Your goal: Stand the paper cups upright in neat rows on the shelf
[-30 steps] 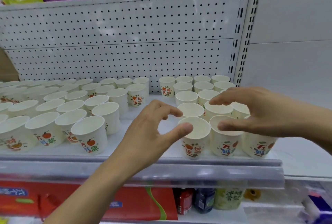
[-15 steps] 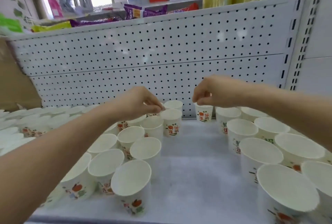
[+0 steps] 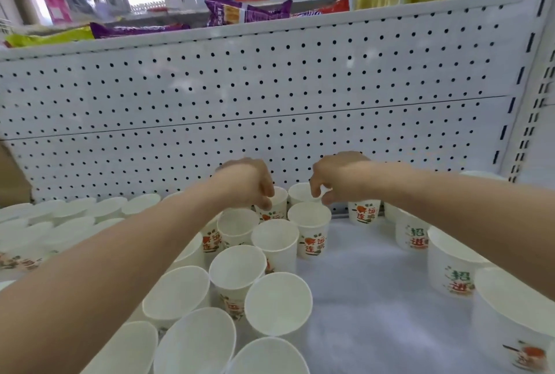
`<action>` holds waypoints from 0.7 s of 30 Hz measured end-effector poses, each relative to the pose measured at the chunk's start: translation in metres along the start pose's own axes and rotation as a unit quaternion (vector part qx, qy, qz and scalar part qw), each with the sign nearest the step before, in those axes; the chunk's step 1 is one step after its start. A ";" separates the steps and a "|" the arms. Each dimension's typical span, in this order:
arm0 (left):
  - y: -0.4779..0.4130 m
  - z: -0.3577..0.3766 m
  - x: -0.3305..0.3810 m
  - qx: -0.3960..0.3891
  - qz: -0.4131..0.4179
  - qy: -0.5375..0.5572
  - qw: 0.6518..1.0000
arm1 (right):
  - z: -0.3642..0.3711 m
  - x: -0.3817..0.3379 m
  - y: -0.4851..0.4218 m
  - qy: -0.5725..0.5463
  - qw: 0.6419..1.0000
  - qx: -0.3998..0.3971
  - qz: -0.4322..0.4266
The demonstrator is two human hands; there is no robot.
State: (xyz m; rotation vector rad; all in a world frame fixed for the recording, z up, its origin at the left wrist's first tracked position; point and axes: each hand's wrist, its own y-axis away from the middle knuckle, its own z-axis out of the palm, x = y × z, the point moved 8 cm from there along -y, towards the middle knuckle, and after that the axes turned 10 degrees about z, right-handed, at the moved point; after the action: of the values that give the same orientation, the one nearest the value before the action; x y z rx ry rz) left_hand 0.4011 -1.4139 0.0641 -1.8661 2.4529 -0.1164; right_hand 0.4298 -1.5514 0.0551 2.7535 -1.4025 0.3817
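White paper cups with red and green print stand upright on the white shelf (image 3: 360,289). One block of cups (image 3: 237,265) fills the left and centre, and another row (image 3: 450,268) runs down the right. Both hands reach to the back of the shelf. My left hand (image 3: 246,184) pinches the rim of a rear cup (image 3: 277,207) with curled fingers. Right beside it, my right hand (image 3: 339,177) pinches the rim of the neighbouring rear cup (image 3: 300,192). Each hand hides part of its cup.
A white pegboard (image 3: 270,103) closes the back of the shelf, with a slotted upright (image 3: 528,121) at the right. A bare strip of shelf separates the two cup groups. A single cup (image 3: 364,214) stands by the back wall. Snack packets (image 3: 246,12) lie above.
My head has moved closer to the shelf. Both hands went from the front cups to the back row. The right hand's cup now sits against the left block.
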 end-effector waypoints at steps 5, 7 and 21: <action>-0.005 0.008 0.002 -0.021 0.007 -0.028 0.999 | 0.004 -0.001 -0.008 0.013 0.999 0.020 -0.033; -0.003 -0.002 0.010 0.047 0.028 0.010 0.998 | 0.002 0.005 -0.007 0.017 0.999 0.024 -0.030; 0.012 0.011 0.081 -0.036 0.137 0.217 0.966 | 0.002 0.018 0.002 0.017 0.999 0.025 -0.043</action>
State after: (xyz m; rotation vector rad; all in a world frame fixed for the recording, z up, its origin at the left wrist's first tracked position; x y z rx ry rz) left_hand 0.3690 -1.4888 0.0520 -1.6434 3.0157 -0.4747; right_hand 0.4390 -1.5673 0.0575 2.8199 -1.2797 0.4645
